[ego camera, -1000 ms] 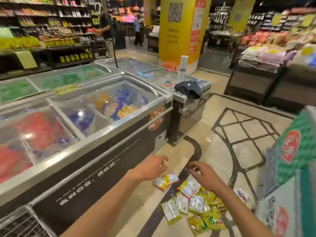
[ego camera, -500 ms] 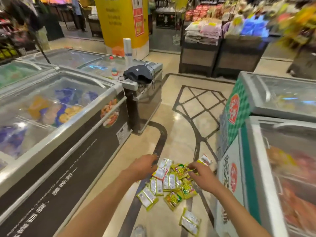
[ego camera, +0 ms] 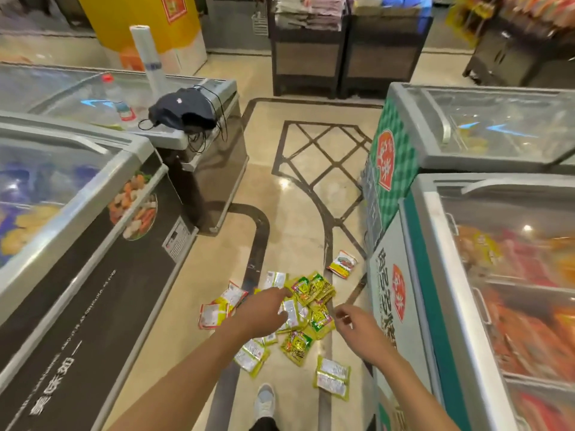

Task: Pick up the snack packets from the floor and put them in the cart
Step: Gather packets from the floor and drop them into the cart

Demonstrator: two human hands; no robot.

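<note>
Several yellow-green snack packets lie scattered in a loose pile on the beige floor between two freezers. One red-and-yellow packet lies apart near the right freezer's base, and another packet lies nearest my foot. My left hand reaches out above the pile, fingers relaxed and holding nothing. To its right, my right hand hovers beside the pile with fingers loosely curled, empty. No cart is in view.
A long chest freezer lines the left side. Green-and-white chest freezers stand close on the right. A black cap and a plastic-bag roll rest on the far left freezer. My shoe stands below the pile.
The view has swung right and down, bringing the right freezers and the whole pile into sight. Both hands stay stretched out over the packets, holding nothing.
</note>
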